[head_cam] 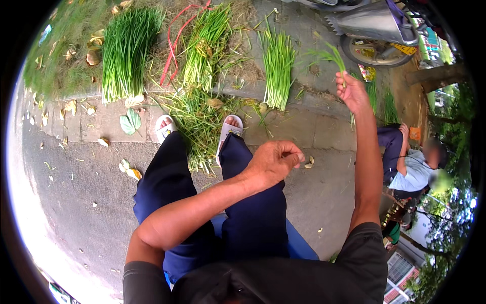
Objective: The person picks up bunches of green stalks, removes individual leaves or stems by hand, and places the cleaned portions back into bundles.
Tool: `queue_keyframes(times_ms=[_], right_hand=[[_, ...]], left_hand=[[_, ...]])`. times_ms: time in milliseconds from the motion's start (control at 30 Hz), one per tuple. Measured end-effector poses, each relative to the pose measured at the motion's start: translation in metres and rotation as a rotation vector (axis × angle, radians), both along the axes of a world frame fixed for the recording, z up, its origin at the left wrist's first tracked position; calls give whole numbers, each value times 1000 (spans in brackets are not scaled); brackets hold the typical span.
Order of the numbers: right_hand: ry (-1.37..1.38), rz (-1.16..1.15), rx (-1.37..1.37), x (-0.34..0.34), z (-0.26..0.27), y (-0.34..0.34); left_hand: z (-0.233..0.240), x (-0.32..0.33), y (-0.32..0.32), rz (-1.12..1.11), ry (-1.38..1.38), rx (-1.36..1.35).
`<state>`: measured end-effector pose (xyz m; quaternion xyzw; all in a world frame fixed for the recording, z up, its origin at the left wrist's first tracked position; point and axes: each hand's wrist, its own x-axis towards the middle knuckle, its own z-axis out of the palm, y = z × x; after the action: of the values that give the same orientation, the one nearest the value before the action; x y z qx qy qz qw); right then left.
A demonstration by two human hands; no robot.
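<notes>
My right hand is raised at the right, its fingers closed around a small bunch of green chive stalks. Over my right knee, my left hand has its fingers curled in, with nothing visible in them. A neat bundle of chives lies on the paving ahead, left of the raised hand. Farther left lie an untidy chive bundle with yellowish leaves around its middle and a large, dense chive bundle. Loose chive trimmings are heaped between my sandalled feet.
A red plastic strap lies between the two left bundles. A parked motorcycle's wheel stands at the upper right. To the right sits another person, near more chives. I sit on a blue seat.
</notes>
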<state>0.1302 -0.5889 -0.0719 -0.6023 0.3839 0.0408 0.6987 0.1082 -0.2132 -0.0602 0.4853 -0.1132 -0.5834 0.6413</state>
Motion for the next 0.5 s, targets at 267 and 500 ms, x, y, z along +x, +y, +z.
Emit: queue_keyframes(times_ms=[267, 500], right_hand=[[73, -48, -68, 40, -145, -16], [459, 51, -112, 4, -254, 11]], left_hand=[[-15, 1, 2, 2, -22, 78], [-23, 3, -8, 0, 5, 96]])
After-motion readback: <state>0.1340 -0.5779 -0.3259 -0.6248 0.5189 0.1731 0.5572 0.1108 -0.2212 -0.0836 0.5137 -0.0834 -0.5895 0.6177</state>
